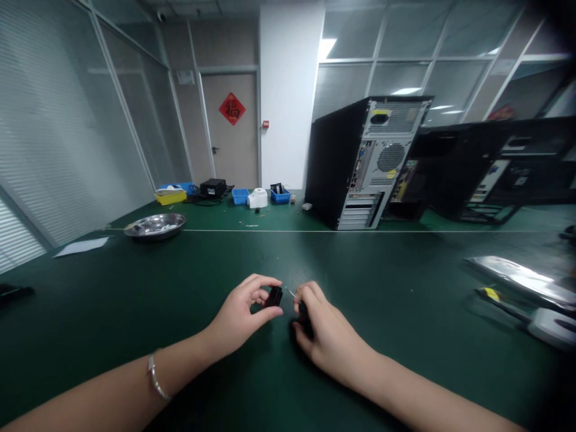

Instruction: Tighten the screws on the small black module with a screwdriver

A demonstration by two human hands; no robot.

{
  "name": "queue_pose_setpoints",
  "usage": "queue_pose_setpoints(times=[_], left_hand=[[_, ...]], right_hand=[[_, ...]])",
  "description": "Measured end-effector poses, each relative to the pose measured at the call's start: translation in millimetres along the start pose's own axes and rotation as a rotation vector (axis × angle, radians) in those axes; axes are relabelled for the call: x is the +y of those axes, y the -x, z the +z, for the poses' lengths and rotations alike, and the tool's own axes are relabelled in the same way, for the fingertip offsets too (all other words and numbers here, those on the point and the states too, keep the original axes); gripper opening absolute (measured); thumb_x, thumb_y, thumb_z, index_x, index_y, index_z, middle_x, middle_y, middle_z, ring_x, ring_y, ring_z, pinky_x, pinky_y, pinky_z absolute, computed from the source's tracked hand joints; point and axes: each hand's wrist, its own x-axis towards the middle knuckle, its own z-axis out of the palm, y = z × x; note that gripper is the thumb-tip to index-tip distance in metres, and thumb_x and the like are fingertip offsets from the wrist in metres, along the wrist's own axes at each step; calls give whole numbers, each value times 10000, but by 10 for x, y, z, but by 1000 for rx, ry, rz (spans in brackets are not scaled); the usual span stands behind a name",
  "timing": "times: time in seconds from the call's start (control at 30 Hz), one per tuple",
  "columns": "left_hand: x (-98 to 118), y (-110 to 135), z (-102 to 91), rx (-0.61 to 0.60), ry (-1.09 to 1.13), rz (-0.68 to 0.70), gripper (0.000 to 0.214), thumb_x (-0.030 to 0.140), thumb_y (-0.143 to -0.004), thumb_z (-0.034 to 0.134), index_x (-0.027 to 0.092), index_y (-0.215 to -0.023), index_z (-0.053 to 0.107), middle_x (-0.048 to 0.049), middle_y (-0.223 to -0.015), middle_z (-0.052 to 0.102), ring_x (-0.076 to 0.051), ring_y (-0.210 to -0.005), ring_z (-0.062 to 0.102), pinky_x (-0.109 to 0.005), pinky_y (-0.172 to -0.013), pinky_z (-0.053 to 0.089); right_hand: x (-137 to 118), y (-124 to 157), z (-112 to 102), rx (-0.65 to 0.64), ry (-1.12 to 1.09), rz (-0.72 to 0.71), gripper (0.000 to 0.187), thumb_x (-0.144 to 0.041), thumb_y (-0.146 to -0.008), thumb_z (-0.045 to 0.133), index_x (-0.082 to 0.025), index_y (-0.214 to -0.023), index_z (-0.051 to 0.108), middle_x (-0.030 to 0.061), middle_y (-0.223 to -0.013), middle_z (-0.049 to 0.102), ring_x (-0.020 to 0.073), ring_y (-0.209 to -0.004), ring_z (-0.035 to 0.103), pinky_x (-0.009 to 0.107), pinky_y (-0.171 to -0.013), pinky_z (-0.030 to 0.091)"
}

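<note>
A green table [382, 270] bears a PC tower [335, 165]. On the tower's near side, the left hand [243, 309] pinches a black block [274, 296]; the right hand [330, 330] is closed around a thin-tipped tool [303, 308], its tip just beside the block. A metal bowl [175, 222] sits left of the tower.

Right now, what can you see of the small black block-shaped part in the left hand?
The small black block-shaped part looks like plastic, with straight edges; finer detail is too small to tell. It sits tilted in the left hand, between thumb and fingers, over the dark green tabletop. The thin metal tip of the black-handled tool in the right hand points toward it, apparently not touching.
</note>
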Motion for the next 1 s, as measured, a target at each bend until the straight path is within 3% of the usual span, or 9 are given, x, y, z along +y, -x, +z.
queue_pose_setpoints(times=[0.17, 0.27, 0.4, 0.6, 0.8, 1.0], left_hand=[[5, 5, 12, -54, 50, -47, 337, 189, -746, 693, 181, -1070, 598, -45, -1009, 565, -159, -826, 603, -336, -805, 493], [-7, 9, 14, -59, 50, -53, 343, 199, -750, 693, 188, -1078, 591, -34, -973, 573, -154, -818, 598, -332, -801, 490], [-36, 11, 9, -43, 35, -55, 344, 211, -760, 685, 191, -1089, 586, -40, -978, 585, -159, -824, 600, -339, -807, 485], [-33, 10, 6, -38, 11, -34, 333, 206, -773, 670, 192, -1095, 585, -47, -1027, 571, -153, -829, 597, -329, -812, 480], [-27, 14, 6, -37, -1, -32, 326, 205, -767, 676, 189, -1083, 594, -46, -1014, 578, -154, -822, 596, -326, -800, 481], [-79, 3, 12, -75, 123, -101, 379, 208, -773, 682, 186, -1129, 553, -38, -923, 645, -182, -868, 628, -350, -840, 481]], right_hand=[[39, -35, -30, 138, -104, -76, 182, -70, -813, 422, -221, -897, 364, 36, -925, 431, 149, -719, 488, 280, -644, 439], [61, -56, -84, 172, -51, -39, 150, -80, -826, 391, -220, -873, 362, 30, -889, 446, 148, -694, 493, 280, -632, 431], [34, -46, -115, 52, 200, 106, 86, -192, -834, 466, -210, -833, 381, 23, -859, 482, 140, -616, 502, 261, -541, 365], [-62, 2, -87, -87, 493, 95, 128, -289, -835, 515, -185, -847, 441, 56, -850, 560, 174, -611, 560, 267, -489, 254], [-62, -4, -105, -137, 418, 128, 78, -192, -840, 526, -189, -840, 447, 47, -841, 613, 176, -640, 596, 266, -514, 281], [-10, -31, -108, -97, 174, 151, 161, -165, -808, 573, -205, -779, 419, 19, -798, 599, 150, -630, 557, 245, -531, 340]])
